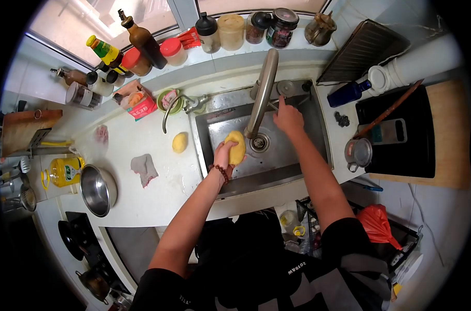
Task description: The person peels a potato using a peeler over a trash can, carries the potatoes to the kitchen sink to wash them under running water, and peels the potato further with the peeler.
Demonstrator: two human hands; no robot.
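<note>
Over the left part of the metal sink (312, 124), my left hand (224, 156) holds a peeled yellow potato (236, 147), its fingers wrapped round it. A beaded bracelet circles that wrist. My right hand (289, 118) is at the sink's back right, beside the tall faucet (264, 93), with one finger stretched towards the faucet's lever and the others curled. Whether it touches the lever is hard to tell. Below the spout lies the drain (259, 142). A second yellow potato (180, 142) rests on the counter left of the sink.
A grey cloth (143, 170) and a steel bowl (98, 191) are on the left counter. A small curved tap (166, 115) rises at the sink's back left. Jars and bottles line the sill behind. Right of the sink stand a metal pot (359, 153) and a blue bottle (348, 93).
</note>
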